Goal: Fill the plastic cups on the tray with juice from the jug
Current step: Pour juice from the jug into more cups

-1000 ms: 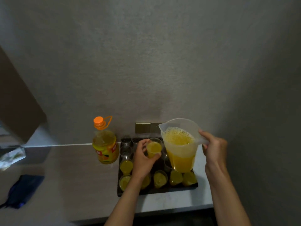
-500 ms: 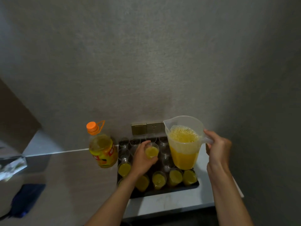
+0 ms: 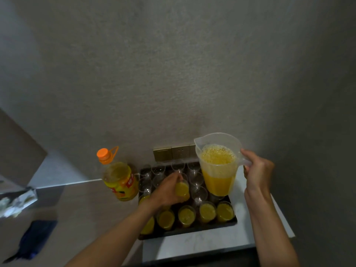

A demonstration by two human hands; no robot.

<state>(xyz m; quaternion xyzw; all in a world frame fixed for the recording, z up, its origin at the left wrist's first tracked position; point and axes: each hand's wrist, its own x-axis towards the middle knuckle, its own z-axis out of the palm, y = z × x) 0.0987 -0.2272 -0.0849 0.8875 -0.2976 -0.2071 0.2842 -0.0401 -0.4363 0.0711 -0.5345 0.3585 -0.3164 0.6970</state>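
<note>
the left hand (image 3: 165,191) is wrapped around a filled cup (image 3: 182,189), low over the middle of the dark tray (image 3: 188,231); whether the cup touches the tray is hard to tell. the right hand (image 3: 257,170) grips the handle of the jug (image 3: 218,164), held upright above the tray's right side and partly full of foamy juice. filled cups (image 3: 206,211) line the near row, empty ones (image 3: 194,170) behind. a juice bottle (image 3: 120,182) stands on the desk (image 3: 202,245) just left of the tray.

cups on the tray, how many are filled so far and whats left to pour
Done: the near row of cups holds juice. In hand: the left hand grips one filled cup over the tray; the right hand holds the jug upright. Left: the clear cups behind look empty.
</note>
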